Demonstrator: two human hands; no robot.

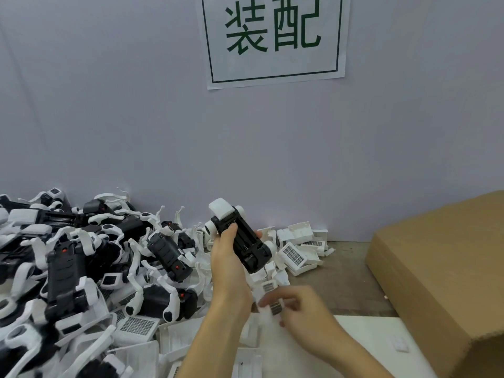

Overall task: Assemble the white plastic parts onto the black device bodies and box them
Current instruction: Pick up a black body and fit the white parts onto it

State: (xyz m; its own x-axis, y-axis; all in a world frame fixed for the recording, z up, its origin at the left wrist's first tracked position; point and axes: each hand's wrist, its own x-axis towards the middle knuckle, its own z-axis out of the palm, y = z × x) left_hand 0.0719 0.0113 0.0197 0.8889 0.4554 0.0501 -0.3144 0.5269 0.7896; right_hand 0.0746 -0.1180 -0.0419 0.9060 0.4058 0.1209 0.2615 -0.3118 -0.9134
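body: black device body (pixel 243 239) held up off the table, tilted, white cap at its far end, white wheels at the corners
left hand: left hand (pixel 227 259) wrapped round the body's near side, fingers curled on it
right hand: right hand (pixel 296 309) below the held body, blurred, pinching a small white grille part (pixel 274 308)
step: looks like fetching the next white part to fit
next: bring the part up to the body, line it with its seat, press home
pile: loose bodies and white parts (pixel 90 266) left of the grip
box: cardboard box (pixel 441 271) to the right
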